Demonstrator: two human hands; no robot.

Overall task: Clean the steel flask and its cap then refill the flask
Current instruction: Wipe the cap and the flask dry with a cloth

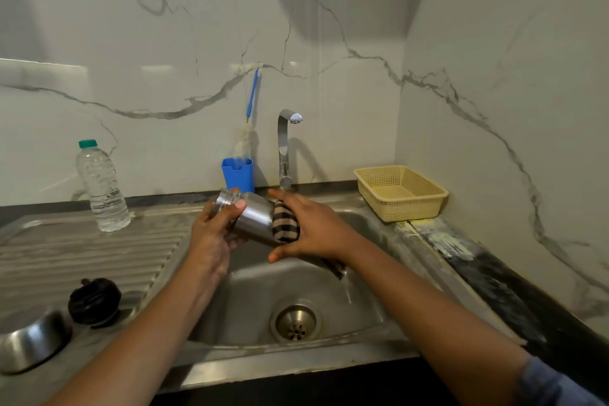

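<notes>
— Cap (95, 301) lies on the bench (82, 250), far left. The left hand (211, 234) grips the flask (253, 216) by its neck, tilted over the sink (250, 300).

— The right hand (316, 231) clasps a striped cloth (285, 222) round its body. Wet steel could slip and drop.

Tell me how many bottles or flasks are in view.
2. The steel flask is over the sink, gripped by the left hand while the right hand wraps a striped cloth round it. The plastic water bottle stands on the drainboard, far left.

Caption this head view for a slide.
Over the sink, left hand holds steel flask; right hand presses striped cloth against it.
</notes>
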